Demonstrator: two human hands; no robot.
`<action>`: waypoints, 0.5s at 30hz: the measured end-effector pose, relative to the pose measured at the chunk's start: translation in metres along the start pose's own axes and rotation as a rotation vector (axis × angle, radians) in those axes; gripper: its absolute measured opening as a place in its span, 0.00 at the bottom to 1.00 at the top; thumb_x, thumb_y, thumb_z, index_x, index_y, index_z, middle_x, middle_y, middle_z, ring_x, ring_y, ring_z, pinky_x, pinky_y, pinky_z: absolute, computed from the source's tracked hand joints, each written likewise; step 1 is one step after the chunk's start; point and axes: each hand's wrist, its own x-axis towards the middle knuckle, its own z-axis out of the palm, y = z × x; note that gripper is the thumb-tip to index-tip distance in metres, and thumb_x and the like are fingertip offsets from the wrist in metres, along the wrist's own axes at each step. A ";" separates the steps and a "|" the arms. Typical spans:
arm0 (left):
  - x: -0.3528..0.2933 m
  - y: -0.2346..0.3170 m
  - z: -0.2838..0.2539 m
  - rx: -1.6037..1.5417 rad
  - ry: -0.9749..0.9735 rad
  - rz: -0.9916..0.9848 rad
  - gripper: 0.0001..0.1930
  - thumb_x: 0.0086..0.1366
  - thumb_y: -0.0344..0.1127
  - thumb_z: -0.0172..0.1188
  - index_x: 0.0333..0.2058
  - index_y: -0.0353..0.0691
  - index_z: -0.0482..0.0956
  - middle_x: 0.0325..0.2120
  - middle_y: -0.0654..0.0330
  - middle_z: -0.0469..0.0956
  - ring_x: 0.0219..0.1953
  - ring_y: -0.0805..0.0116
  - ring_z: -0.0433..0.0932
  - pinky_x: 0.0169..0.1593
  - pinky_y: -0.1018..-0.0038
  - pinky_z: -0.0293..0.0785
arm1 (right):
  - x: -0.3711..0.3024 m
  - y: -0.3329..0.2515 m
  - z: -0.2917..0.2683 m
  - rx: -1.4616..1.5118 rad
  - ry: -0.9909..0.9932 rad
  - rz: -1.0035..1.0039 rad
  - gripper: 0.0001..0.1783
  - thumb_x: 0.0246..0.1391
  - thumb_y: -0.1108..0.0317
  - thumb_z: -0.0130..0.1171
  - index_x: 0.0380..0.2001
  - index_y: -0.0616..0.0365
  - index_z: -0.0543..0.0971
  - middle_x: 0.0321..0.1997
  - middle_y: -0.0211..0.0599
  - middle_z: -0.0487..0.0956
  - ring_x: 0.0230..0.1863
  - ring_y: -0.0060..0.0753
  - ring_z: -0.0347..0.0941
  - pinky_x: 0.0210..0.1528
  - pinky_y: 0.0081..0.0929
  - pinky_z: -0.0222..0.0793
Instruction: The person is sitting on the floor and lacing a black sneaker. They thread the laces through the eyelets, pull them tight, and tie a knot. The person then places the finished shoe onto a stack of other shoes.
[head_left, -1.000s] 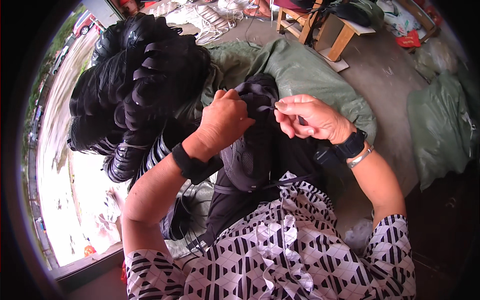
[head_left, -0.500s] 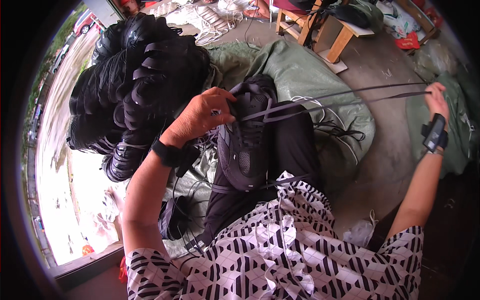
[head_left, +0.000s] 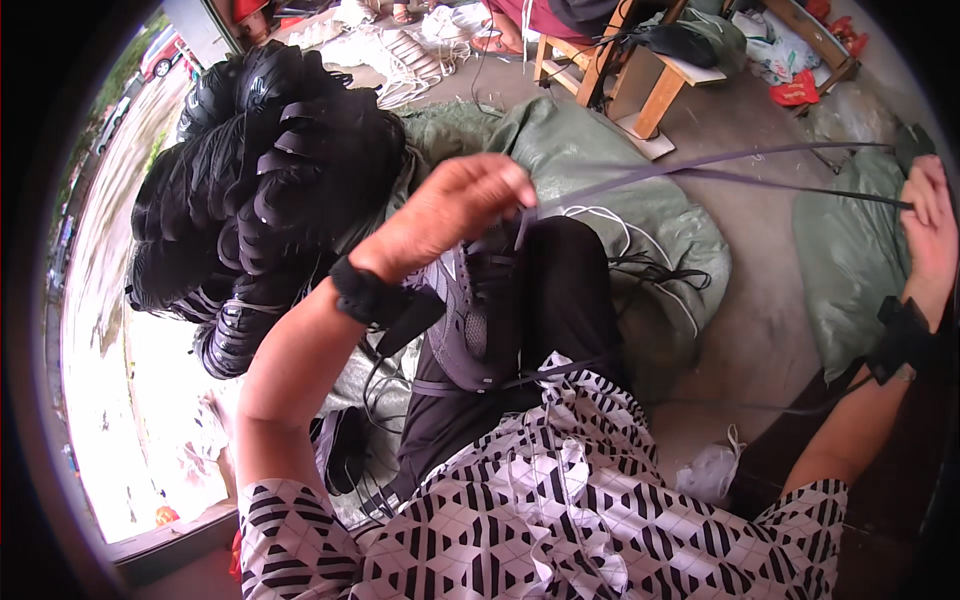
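On my lap lies a dark grey and black sneaker [head_left: 468,335], its toe toward me. My left hand [head_left: 450,210] is above the sneaker's upper part and hides much of it; its slightly blurred fingers are pinched on the shoelace near the eyelets. Two strands of the dark shoelace [head_left: 740,156] run taut across to the far right, crossing on the way. There my right hand [head_left: 930,215], arm stretched out, has its fingers closed on the strands. Another dark strand passes around my thigh below the toe.
A big heap of black shoes [head_left: 290,170] stands at my left. Green woven sacks [head_left: 640,210] lie beyond my knees, with white and black cords on them. Wooden stools [head_left: 660,95] and a seated person's legs are at the back. A clear plastic bag [head_left: 710,470] lies at the lower right.
My right hand has moved outward to the right, drawing the lace strands further. My left hand has risen and shifted right over the sneaker. The view has shifted slightly.
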 end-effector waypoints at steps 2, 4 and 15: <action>-0.018 0.006 -0.015 -0.194 0.248 0.140 0.11 0.71 0.43 0.50 0.35 0.46 0.76 0.24 0.73 0.68 0.20 0.85 0.57 0.22 0.85 0.51 | 0.006 0.061 0.017 -0.200 0.478 -0.231 0.10 0.67 0.70 0.38 0.40 0.64 0.69 0.41 0.35 0.70 0.30 0.23 0.61 0.32 0.24 0.55; -0.040 -0.001 -0.055 -0.524 0.395 0.252 0.06 0.71 0.36 0.48 0.36 0.43 0.73 0.26 0.70 0.68 0.18 0.84 0.56 0.20 0.85 0.53 | 0.014 0.110 0.043 -0.236 0.873 -0.413 0.09 0.66 0.71 0.40 0.36 0.63 0.69 0.41 0.35 0.71 0.30 0.23 0.62 0.34 0.26 0.57; -0.283 -0.122 -0.353 -0.685 1.257 0.258 0.10 0.72 0.39 0.50 0.32 0.42 0.73 0.24 0.63 0.74 0.21 0.72 0.68 0.28 0.79 0.68 | -0.050 0.157 -0.180 -1.303 0.808 -0.060 0.19 0.60 0.52 0.54 0.20 0.51 0.73 0.15 0.22 0.66 0.15 0.14 0.57 0.17 0.17 0.49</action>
